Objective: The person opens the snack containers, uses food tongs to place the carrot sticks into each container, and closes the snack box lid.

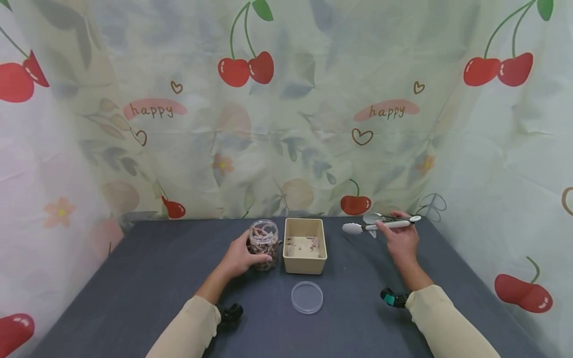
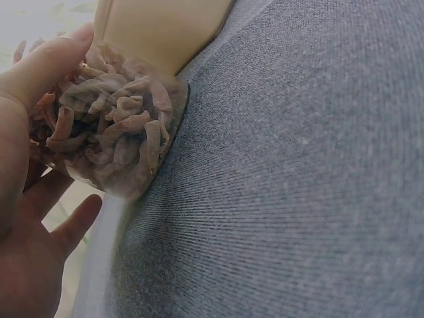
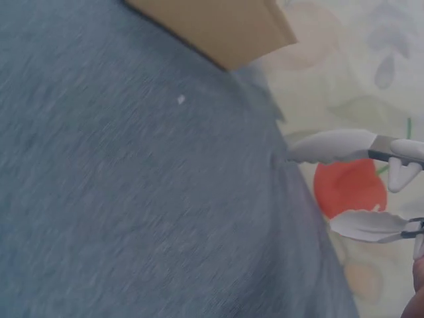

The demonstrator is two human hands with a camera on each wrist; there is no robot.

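Observation:
My left hand (image 1: 240,256) grips a clear open-topped jar (image 1: 263,248) full of short brownish dried strips (image 2: 126,122). Thumb and fingers wrap the jar's side, and the jar stands on the table in the left wrist view. Just right of the jar is a beige rectangular bin (image 1: 305,266) with a few small pieces (image 1: 313,243) on its floor. My right hand (image 1: 401,243) holds white-tipped tongs (image 1: 382,226) over the far right of the table. In the right wrist view the two scalloped tong tips (image 3: 334,146) stand apart with nothing between them.
A round clear lid (image 1: 307,297) lies flat on the dark grey cloth-covered table (image 1: 349,323), in front of the bin. Behind the table hangs a printed curtain (image 1: 286,124) with cherries. A tiny white speck (image 3: 181,99) lies on the cloth near the bin.

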